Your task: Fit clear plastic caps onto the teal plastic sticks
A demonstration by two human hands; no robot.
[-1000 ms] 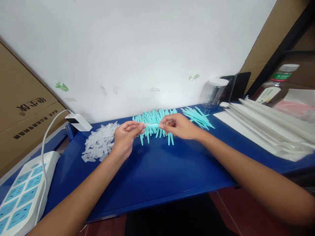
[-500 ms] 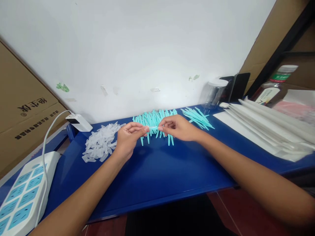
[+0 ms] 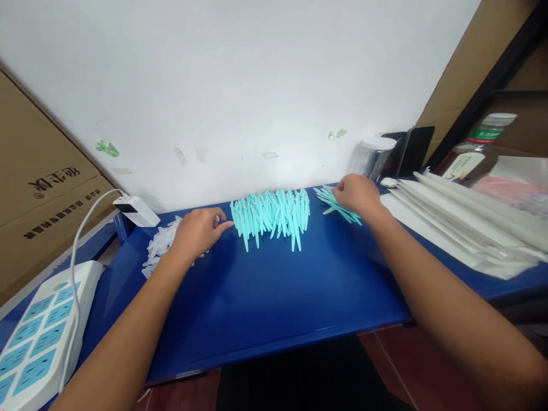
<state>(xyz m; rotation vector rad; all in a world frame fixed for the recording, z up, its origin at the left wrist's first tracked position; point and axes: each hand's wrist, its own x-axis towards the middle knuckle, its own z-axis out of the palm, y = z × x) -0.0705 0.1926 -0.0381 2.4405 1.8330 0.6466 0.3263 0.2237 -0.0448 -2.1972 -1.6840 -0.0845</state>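
My left hand (image 3: 199, 233) hovers with its thumb and forefinger apart, between a heap of translucent white plastic sleeves (image 3: 160, 242) and a dense row of slim, tapered turquoise plastic sticks (image 3: 274, 211). Its thumb tip comes close to the left end of that row, and I see nothing held in it. Over a smaller pile of the same turquoise sticks (image 3: 342, 211) on the right, my right hand (image 3: 357, 194) reaches down with bent fingers. Its fingertips are on or just above the pile and mostly hidden, so I cannot tell whether they pinch a stick.
The blue table (image 3: 265, 297) meets a white wall. A power strip (image 3: 47, 337) and a white charger (image 3: 137, 211) with its cable stand at left. At right are white paper-like packets (image 3: 466, 222), a lidded clear jar (image 3: 377, 154) and a bottle (image 3: 475, 148).
Both hands were together over the middle row, pinching a small turquoise-and-clear piece between them. They have since parted: the left moved slightly left, the right went right to the smaller pile.
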